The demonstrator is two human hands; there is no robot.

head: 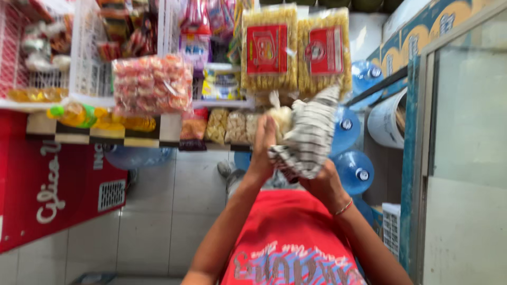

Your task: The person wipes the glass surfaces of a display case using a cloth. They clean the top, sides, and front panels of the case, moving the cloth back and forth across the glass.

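Observation:
Both my hands are raised in front of my red shirt [288,232], holding a black-and-white striped plastic bag [309,134]. My left hand [262,150] presses flat, fingers up, against the bag's left side. The bag's lower end is gripped from below by my right hand [323,184], which wears a thin red wrist band. A pale knotted bundle [280,115] shows at the bag's top left. The picture is motion-blurred.
Two yellow snack packs with red labels [293,47] hang just beyond the bag, among other hanging packets [152,82]. Blue water jugs [355,170] are stacked at right beside a glass-fronted cabinet [465,142]. A red cabinet [53,190] stands at left on the tiled floor [158,211].

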